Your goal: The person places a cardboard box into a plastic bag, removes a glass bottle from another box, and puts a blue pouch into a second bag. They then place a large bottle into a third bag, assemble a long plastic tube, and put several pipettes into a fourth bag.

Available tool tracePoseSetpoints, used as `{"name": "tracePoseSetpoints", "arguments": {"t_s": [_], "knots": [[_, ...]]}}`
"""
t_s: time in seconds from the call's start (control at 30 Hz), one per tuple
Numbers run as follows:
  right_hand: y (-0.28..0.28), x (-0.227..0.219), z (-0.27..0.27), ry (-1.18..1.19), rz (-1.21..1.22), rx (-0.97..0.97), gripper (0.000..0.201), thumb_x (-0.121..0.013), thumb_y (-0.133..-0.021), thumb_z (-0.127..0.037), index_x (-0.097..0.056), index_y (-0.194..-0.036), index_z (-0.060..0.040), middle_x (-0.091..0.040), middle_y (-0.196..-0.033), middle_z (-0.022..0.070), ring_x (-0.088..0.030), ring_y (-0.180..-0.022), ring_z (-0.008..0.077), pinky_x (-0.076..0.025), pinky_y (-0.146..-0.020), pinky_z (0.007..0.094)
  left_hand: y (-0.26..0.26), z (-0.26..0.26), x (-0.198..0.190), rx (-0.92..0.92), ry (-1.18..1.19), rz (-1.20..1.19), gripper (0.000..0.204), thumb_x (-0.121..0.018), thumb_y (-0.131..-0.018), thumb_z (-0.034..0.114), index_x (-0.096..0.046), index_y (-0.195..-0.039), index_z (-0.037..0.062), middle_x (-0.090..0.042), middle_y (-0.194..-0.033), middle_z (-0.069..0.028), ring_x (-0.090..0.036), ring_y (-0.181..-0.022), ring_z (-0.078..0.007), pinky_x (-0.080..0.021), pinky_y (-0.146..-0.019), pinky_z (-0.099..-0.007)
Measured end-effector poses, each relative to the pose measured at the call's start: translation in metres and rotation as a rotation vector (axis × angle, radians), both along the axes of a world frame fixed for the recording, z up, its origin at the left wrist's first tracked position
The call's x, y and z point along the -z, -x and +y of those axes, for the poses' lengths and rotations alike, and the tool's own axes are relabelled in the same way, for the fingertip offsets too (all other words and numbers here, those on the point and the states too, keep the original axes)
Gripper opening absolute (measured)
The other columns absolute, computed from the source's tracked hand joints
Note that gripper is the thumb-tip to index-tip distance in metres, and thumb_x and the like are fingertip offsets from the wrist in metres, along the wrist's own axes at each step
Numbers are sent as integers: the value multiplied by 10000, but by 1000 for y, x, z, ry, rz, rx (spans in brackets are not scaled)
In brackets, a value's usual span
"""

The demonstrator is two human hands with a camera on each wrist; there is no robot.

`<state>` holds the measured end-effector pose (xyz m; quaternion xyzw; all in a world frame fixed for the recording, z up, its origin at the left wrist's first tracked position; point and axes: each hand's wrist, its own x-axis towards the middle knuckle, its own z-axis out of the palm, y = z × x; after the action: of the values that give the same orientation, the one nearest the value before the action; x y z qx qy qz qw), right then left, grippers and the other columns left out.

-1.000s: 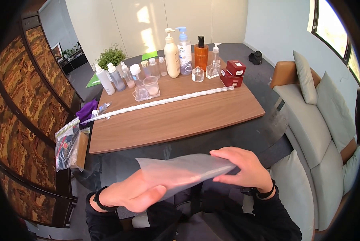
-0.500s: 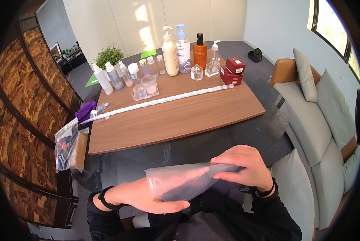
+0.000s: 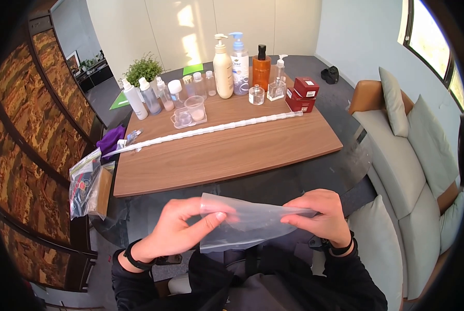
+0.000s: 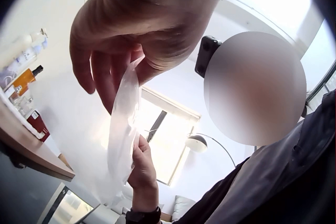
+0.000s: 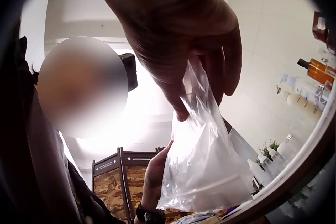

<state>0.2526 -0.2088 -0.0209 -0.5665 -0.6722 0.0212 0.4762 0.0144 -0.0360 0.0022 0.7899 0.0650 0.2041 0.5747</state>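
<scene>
A clear, milky plastic bag (image 3: 250,225) is stretched between my two hands, in front of the table's near edge. My left hand (image 3: 180,225) pinches its left edge, thumb on the near face and the fingers showing through the film. At the other end, my right hand (image 3: 320,215) grips the bag where it gathers to a narrow fold. From the left wrist, the bag (image 4: 123,129) hangs from between thumb and fingers. The right wrist view shows the bag (image 5: 202,166) creased below the pinch and widening toward the left hand.
Pump bottles (image 3: 223,72), small bottles and red boxes (image 3: 302,96) line the back of the wooden board (image 3: 232,155). A long white strip (image 3: 206,133) crosses it. Filled zip bags (image 3: 89,184) lie at the left; a sofa (image 3: 392,140) stands right.
My left hand, earlier reaching inside the bag with its fingers extended, has drawn back to the left and now pinches the edge. The bag is spread wider; my right hand keeps its grip.
</scene>
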Motion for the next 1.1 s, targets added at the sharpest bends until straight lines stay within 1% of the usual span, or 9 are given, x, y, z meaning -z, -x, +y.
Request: {"name": "tracePoseSetpoints", "arguments": {"t_s": [0.03, 0.17, 0.27, 0.37, 0.67, 0.87, 0.97, 1.07, 1.1], "knots": [[0, 0, 0, 10, -8, 7, 183, -821, -720, -131, -719, -861, -72, -626, -633, 38, -567, -520, 179, -420, -495, 272, 1, 1, -4, -76, 16, 42, 141, -644, -904, 21, -705, -1030, 35, -696, -1040, -96, -655, -967, -153, -504, -847, -287], [2, 2, 2, -9, -13, 15, 189, -827, -714, -134, -715, -852, -69, -619, -625, 38, -566, -519, 179, -419, -494, 275, -1, 10, 10, -288, -268, -129, 156, -701, -842, 0, -711, -983, 66, -639, -1040, -71, -617, -1020, -170, -471, -894, -283], [2, 1, 3, -4, -8, 0, 208, -832, -709, -138, -711, -862, -66, -626, -638, 42, -573, -528, 183, -425, -498, 274, -5, 10, 16, -311, -227, -241, 131, -683, -860, 0, -693, -980, 51, -651, -1044, -92, -619, -1005, -172, -472, -887, -284], [3, 0, 4, 5, 7, -27, 221, -834, -710, -139, -708, -875, -62, -644, -664, 46, -593, -549, 188, -438, -507, 273, 1, 7, 15, -209, 47, -180, 100, -640, -903, 10, -656, -1000, 29, -664, -1052, -86, -615, -1013, -164, -476, -890, -295], [5, -1, 7, 29, 41, -53, 236, -835, -714, -146, -706, -891, -58, -694, -748, 60, -644, -607, 194, -476, -539, 270, 3, 2, 19, -186, 174, -210, 146, -507, -980, -3, -462, -1117, 19, -672, -1048, -139, -647, -989, -171, -501, -833, -275], [5, -1, 8, 32, 36, -66, 232, -831, -716, -133, -707, -897, -57, -703, -768, 59, -653, -620, 197, -480, -545, 267, 5, 4, 23, -198, 234, -204, 180, -484, -983, -18, -420, -1146, 26, -670, -1041, -168, -655, -985, -189, -497, -870, -285], [4, -1, 6, 24, 27, -46, 215, -820, -725, -116, -708, -899, -58, -702, -766, 60, -649, -614, 197, -477, -540, 268, 5, 4, 21, -188, 267, -194, 194, -496, -973, -24, -414, -1137, 39, -636, -1132, -196, -643, -1016, -185, -486, -889, -281], [4, 3, 6, 6, 7, -22, 186, -801, -738, -95, -714, -899, -69, -691, -744, 57, -637, -597, 194, -465, -525, 270, -6, 0, 19, -303, 109, -312, 331, -594, -896, -35, -433, -1171, 54, -572, -1250, -208, -592, -1133, -252, -456, -955, -345], [4, 4, 7, 8, -8, -16, 177, -795, -740, -90, -718, -898, -76, -685, -734, 54, -632, -591, 192, -461, -519, 271, -6, 0, 15, -345, -140, -261, 380, -620, -868, -30, -440, -1191, 55, -548, -1285, -204, -561, -1175, -273, -434, -982, -367]]}}
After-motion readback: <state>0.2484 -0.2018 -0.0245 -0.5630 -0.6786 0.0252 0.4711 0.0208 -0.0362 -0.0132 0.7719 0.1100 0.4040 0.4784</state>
